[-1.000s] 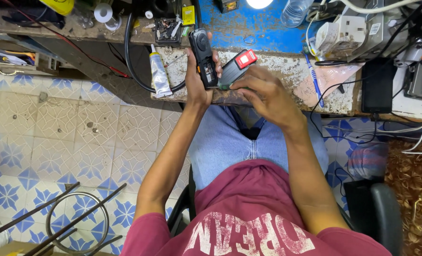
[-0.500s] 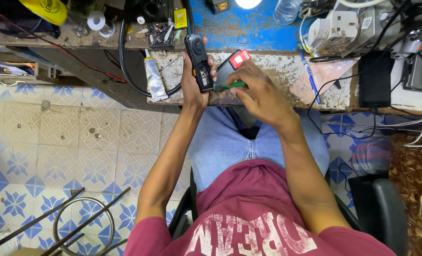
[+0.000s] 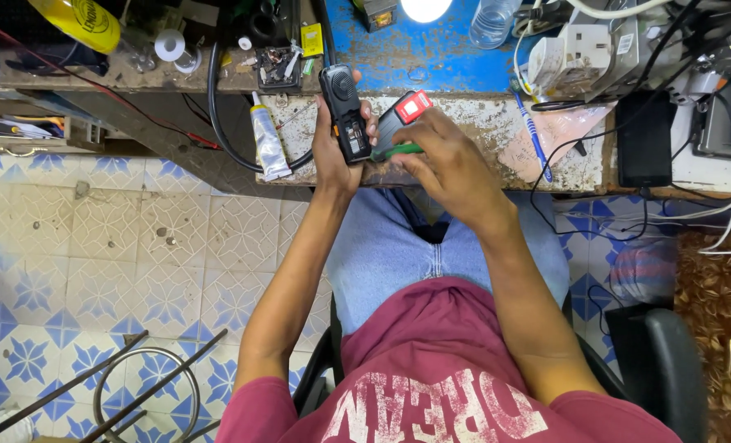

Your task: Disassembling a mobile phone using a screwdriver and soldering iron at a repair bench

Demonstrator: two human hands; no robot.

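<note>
**Handset in one hand, green-handled tool in the other**

Nearest to me are my lap in blue jeans [image 3: 431, 254] and the maroon shirt, with my forearms reaching out to the near edge of the worn, stained workbench [image 3: 497, 123]. My left hand [image 3: 337, 152] is wrapped tight around the black oblong handheld radio handset [image 3: 345, 111], holding it upright with its inner face turned toward me, probably so I can see into it; my thumb sits along its right side. My right hand [image 3: 452, 160] is curled closed on a slim tool with a green handle [image 3: 398, 150], its tip pointing left at the lower part of the handset. I cannot tell whether the tip touches.

Just behind my right fingers a dark grey flat piece with a red label [image 3: 402, 113] leans on the bench, close to the handset, likely its loose cover or battery.

To the left lies a white squeeze tube of glue [image 3: 267, 139], and to the right a blue pen [image 3: 533, 138]. Farther off, on the blue-painted surface, stand a clear plastic bottle [image 3: 492, 20] and a white socket block [image 3: 579, 49] with cables trailing right.
</note>
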